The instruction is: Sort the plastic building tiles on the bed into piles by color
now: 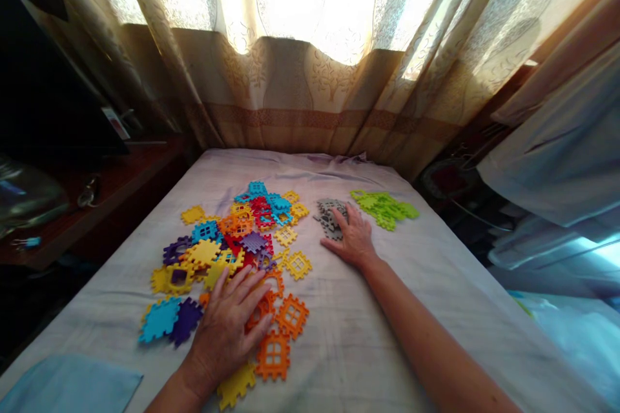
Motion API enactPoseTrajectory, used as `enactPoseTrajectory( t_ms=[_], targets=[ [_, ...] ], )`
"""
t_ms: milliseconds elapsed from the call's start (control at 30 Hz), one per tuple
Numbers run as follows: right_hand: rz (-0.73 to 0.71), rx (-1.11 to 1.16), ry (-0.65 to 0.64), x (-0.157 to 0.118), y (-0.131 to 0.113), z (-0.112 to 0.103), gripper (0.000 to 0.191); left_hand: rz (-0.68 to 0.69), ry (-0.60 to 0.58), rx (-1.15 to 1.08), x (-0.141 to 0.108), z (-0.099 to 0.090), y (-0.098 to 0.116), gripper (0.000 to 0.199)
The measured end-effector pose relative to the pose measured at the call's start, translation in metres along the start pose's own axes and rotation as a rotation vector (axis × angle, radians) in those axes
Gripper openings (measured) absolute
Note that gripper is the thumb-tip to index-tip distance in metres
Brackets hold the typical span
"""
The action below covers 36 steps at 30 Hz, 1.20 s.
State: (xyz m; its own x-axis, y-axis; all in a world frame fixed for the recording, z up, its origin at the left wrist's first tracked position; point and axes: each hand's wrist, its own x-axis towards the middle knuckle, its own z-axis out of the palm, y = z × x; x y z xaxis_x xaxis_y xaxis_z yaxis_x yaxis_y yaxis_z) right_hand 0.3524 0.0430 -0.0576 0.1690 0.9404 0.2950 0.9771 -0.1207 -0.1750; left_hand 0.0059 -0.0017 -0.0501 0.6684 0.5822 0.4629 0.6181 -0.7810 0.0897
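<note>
Left hand [228,321]: fingers apart over orange tiles [274,353]. Right hand [356,240]: fingers apart on grey tiles [328,214]; sweeping right could mix in green tiles [385,208] beyond them.

Left of the nearest orange window tile [274,355], a bare left hand [227,321] is being shown, its wrist [192,375] also being exposed; beyond and right of that tile, a bare right hand [353,237] is being seen, adjoined by a long, uncovered forearm [419,330] tapering wristward.
</note>
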Motion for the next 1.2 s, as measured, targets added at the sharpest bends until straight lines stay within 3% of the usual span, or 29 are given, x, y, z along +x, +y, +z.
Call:
enactPoseTrajectory(
  t_ms=[100,267,467,700,833,1000,1200],
  targets=[
    [0.026,0.024,-0.047,0.014,0.003,0.008,0.082,0.013,0.031,0.013,0.001,0.000,0.000,0.045],
    [0.034,0.034,-0.039,0.066,-0.004,0.027,0.076,0.050,0.027,0.060,0.001,-0.001,0.000,0.051],
    [0.153,0.004,0.000,0.122,-0.010,0.044,0.071,0.050,0.036,0.076,0.001,-0.005,0.003,0.052],
    [0.329,0.015,0.073,0.155,-0.014,0.058,0.073,0.026,0.009,0.057,0.000,-0.006,0.005,0.050],
    [0.231,-0.002,0.197,0.144,-0.021,0.058,0.074,-0.013,-0.019,0.020,0.001,-0.006,0.007,0.048],
    [0.006,0.129,0.369,0.095,-0.042,0.057,0.061,-0.049,-0.026,-0.005,0.002,-0.005,0.008,0.045],
    [0.036,0.402,0.400,0.034,-0.059,0.055,0.057,-0.106,0.106,0.026,0.004,-0.001,0.007,0.038]
  ],
)
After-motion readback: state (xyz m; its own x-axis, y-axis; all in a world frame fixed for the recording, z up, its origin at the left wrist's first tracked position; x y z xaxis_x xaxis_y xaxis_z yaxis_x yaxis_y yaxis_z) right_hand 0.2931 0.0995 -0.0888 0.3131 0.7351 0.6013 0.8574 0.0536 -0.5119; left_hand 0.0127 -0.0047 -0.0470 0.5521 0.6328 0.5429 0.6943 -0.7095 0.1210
